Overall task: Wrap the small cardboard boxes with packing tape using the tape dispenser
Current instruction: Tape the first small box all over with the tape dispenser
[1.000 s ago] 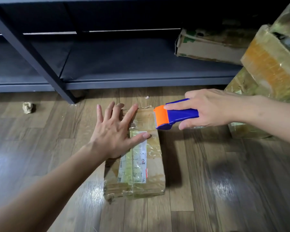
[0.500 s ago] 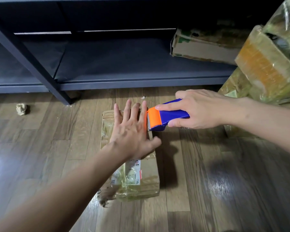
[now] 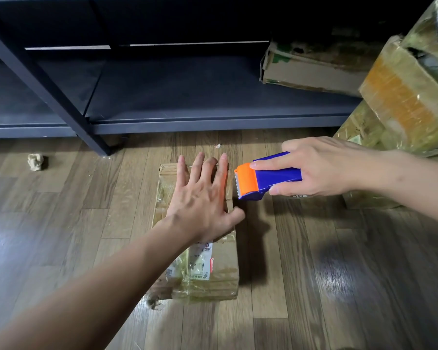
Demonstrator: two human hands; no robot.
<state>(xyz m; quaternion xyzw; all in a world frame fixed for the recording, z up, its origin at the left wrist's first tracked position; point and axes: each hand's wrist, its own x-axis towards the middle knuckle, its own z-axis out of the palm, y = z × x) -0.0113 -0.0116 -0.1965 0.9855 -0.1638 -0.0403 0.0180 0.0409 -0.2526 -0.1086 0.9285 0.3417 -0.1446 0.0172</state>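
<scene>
Left hand [image 3: 200, 205] splayed, pinning small taped brown cardboard box [image 3: 213, 271]; right hand [image 3: 321, 170] clenched on blue-orange plastic tape dispenser [image 3: 266, 179] just beside fingertips [image 3: 223, 157]. Next, probably: land serrated edge on box top.

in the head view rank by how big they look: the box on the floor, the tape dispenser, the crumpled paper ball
1. box on the floor
2. tape dispenser, partly hidden by the right hand
3. crumpled paper ball

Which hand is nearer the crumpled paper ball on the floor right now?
Left. The left hand lies flat on the small box, right of the paper ball. The right hand, gripping the tape dispenser, is farther right.
</scene>
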